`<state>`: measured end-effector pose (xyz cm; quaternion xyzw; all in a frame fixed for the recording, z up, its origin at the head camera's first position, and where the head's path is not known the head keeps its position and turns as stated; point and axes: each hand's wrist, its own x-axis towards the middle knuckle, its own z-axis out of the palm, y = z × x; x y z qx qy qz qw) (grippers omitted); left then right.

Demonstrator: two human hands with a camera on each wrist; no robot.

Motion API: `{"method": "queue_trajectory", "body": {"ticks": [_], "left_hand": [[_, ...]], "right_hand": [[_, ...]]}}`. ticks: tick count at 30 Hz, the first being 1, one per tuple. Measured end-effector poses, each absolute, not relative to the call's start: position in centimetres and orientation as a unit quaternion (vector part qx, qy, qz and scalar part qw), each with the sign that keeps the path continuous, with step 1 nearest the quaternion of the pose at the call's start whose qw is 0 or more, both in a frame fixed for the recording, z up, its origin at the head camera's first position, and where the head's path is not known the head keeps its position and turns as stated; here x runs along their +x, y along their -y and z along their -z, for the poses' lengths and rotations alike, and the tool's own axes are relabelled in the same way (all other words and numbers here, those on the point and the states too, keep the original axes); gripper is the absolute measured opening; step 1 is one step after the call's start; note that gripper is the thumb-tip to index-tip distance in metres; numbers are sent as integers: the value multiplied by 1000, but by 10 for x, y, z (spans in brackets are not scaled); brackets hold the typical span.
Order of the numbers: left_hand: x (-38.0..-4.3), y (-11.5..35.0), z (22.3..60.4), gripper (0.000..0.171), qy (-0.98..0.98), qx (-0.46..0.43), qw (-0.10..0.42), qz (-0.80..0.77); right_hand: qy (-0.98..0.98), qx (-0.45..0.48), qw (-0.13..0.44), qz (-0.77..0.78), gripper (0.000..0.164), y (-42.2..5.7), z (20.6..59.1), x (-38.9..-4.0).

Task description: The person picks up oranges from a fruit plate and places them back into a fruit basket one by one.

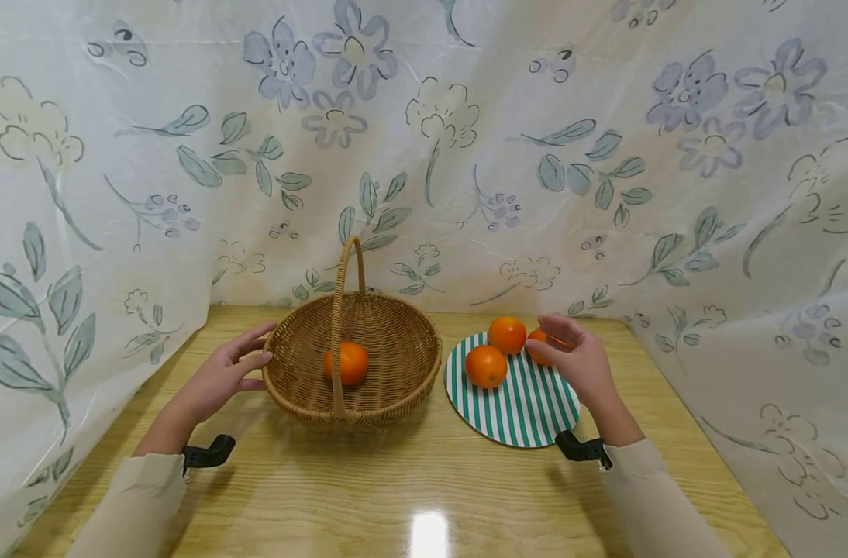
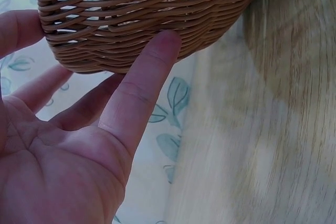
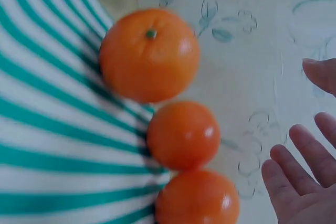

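Beige sleeves (image 1: pixel 138 496) nearest cam, coming in btm L & R of the head view, each w/ a dark wrist mount (image 1: pixel 580 447) by the cuff. L grip (image 1: pixel 218 380) is at the L side of the wicker basket (image 1: pixel 403 356): fingers fairly straight, tips touching rim & outer wall, not clenched. L wrist view has one fingertip on the outer weave, w/ a bit of orange colour showing thru gaps. Basket sits upright, L of ctr on the wood-grain desk (image 1: pixel 298 496), tall handle (image 1: pixel 339 333) arching over it; 1 basket orange (image 1: pixel 353 363) lies inside, partly behind handle in head view. R grip (image 1: pixel 584 368) is relaxed, grasping nothing, fingers loosely extended by the R orange (image 1: pixel 539 358) & hiding part of it; R wrist view has a gap btwn fingers & fruit. That orange is on the round green/white striped mat (image 1: pixel 529 422), R of basket, along w/ the front orange (image 1: pixel 486 366) & back orange (image 1: pixel 507 335). All 3 bunched toward mat's far side; can't tell if they all touch. One has a small green stem spot (image 3: pixel 151 33) facing R wrist cam. Floral cloth (image 1: pixel 431 155) hangs behind & both sides of desk; bright glare (image 1: pixel 429 535) btm ctr.
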<state>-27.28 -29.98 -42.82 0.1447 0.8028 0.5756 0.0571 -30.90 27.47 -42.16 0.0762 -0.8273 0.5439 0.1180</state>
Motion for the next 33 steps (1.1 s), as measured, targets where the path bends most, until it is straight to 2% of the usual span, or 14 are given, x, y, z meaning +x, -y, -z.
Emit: {"method": "queue_trajectory", "body": {"ticks": [10,16,22,33], "left_hand": [[-272,303,429,66,-801,153,56,-576],[-270,306,430,66,-799,155,60,-578],[-270,306,431,67,-803,160,61,-571],[-265,305,430,67,-800,156,56,-577]], "right_hand": [[822,12,183,-539,60,-294,441,-302],[819,-7,197,-539,60,-301,454,-302],[816,-33,179,-548,65,-307,467,-308],[828,-62,102,-548,88,-311,473,-331]]}}
